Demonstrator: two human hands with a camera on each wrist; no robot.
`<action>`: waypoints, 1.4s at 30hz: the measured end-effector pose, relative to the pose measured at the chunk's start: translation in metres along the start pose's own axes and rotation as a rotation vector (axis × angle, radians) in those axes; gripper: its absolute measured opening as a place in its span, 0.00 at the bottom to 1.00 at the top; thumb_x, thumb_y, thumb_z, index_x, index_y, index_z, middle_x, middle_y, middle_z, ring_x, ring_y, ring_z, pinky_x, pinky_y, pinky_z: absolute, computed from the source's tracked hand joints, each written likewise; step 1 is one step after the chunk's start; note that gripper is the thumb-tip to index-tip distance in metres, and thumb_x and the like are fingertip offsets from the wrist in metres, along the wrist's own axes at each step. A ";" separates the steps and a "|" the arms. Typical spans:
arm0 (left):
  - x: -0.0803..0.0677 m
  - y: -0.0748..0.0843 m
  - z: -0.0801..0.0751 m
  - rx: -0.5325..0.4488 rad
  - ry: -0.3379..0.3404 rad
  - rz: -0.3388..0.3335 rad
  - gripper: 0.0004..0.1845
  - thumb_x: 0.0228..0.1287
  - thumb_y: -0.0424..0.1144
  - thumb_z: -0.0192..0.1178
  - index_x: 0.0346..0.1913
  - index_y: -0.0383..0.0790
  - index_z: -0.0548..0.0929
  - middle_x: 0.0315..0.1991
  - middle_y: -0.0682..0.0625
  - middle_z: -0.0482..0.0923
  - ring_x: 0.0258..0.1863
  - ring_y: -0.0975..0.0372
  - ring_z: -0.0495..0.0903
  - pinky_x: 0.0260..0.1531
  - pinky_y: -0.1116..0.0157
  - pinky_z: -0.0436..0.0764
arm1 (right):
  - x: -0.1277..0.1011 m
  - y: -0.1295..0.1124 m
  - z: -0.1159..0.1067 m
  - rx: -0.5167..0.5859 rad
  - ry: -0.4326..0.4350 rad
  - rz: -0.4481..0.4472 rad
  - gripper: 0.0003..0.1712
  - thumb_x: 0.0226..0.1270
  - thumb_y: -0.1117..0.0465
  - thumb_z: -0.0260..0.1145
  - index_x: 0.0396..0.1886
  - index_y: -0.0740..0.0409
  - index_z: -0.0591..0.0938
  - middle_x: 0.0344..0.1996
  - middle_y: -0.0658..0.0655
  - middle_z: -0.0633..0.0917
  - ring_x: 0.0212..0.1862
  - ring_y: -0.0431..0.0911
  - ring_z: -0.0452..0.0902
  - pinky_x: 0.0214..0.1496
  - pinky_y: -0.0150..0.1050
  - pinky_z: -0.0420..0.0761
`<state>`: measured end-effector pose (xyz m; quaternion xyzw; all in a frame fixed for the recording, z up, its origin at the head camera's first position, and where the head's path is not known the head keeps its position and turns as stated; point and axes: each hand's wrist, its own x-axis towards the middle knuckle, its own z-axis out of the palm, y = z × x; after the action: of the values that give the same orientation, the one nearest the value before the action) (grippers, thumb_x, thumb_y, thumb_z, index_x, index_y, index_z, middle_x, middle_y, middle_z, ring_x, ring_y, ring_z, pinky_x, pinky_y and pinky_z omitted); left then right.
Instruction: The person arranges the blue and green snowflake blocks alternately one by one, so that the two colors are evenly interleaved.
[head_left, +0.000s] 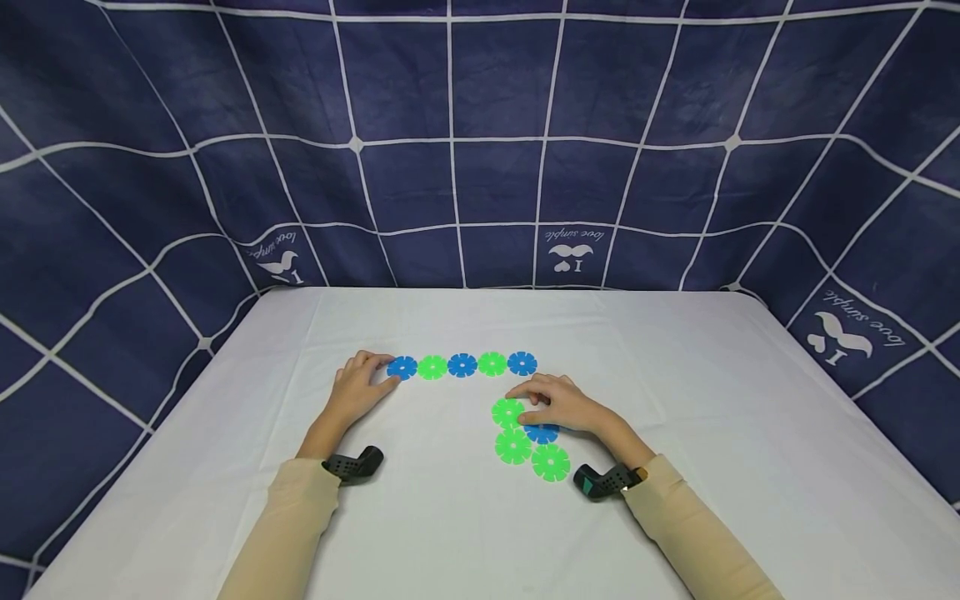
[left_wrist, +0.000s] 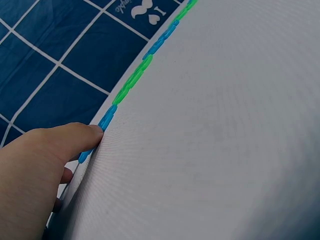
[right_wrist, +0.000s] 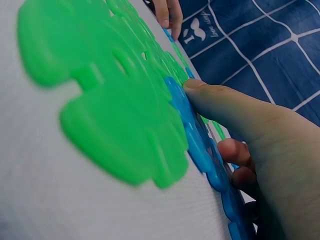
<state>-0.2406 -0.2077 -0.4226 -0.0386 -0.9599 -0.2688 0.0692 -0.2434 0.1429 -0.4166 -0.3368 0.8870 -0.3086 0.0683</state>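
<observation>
Head view shows the left hand (head_left: 358,386) at the left end of a row of five discs (head_left: 462,365), alternating blue and green. Its fingers (head_left: 378,361) are loosely curled, and the thumb tip touches the end blue disc (head_left: 402,367), as the left wrist view confirms (left_wrist: 106,119). The right hand (head_left: 564,402) lies flat over a cluster of discs nearer the person, fingers (head_left: 525,388) close together and nearly straight, tips resting on a green disc (head_left: 507,412). A blue disc (head_left: 542,433) sits partly under the palm; the thumb touches its edge (right_wrist: 192,125). Two more green discs (head_left: 531,454) lie just beside it on the white surface (head_left: 750,433).
</observation>
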 end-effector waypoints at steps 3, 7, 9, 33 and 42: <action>0.000 0.000 0.000 0.003 -0.003 -0.001 0.27 0.59 0.51 0.55 0.58 0.39 0.72 0.53 0.40 0.68 0.55 0.49 0.65 0.52 0.51 0.59 | 0.000 0.001 0.001 0.017 0.009 -0.014 0.21 0.54 0.47 0.66 0.50 0.41 0.79 0.25 0.43 0.70 0.30 0.37 0.62 0.39 0.39 0.55; 0.000 0.000 -0.001 0.006 -0.004 -0.003 0.27 0.59 0.50 0.56 0.58 0.40 0.73 0.53 0.40 0.68 0.55 0.49 0.65 0.52 0.51 0.59 | 0.000 0.001 0.001 0.046 0.021 -0.024 0.21 0.53 0.47 0.67 0.48 0.40 0.78 0.26 0.44 0.71 0.28 0.37 0.62 0.40 0.39 0.55; 0.000 0.000 -0.001 0.007 -0.002 -0.002 0.26 0.59 0.50 0.56 0.58 0.40 0.73 0.53 0.41 0.68 0.55 0.49 0.65 0.52 0.51 0.59 | 0.000 0.001 0.001 0.063 0.026 -0.028 0.21 0.53 0.47 0.67 0.48 0.41 0.78 0.26 0.45 0.72 0.27 0.37 0.62 0.40 0.38 0.56; 0.002 -0.001 0.001 0.006 0.001 0.002 0.27 0.59 0.50 0.56 0.58 0.40 0.72 0.53 0.41 0.68 0.55 0.49 0.65 0.53 0.51 0.59 | -0.003 -0.014 -0.011 0.376 -0.068 -0.058 0.20 0.57 0.65 0.64 0.49 0.61 0.70 0.25 0.53 0.75 0.30 0.40 0.66 0.37 0.33 0.68; 0.001 0.000 0.001 0.010 -0.005 -0.016 0.27 0.59 0.51 0.55 0.58 0.40 0.72 0.53 0.41 0.68 0.56 0.49 0.65 0.53 0.51 0.59 | -0.005 -0.027 -0.018 0.403 -0.089 -0.030 0.19 0.58 0.68 0.62 0.49 0.63 0.70 0.24 0.51 0.73 0.30 0.40 0.65 0.37 0.33 0.67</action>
<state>-0.2418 -0.2076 -0.4230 -0.0311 -0.9617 -0.2643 0.0650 -0.2305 0.1387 -0.3866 -0.3427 0.7984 -0.4655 0.1688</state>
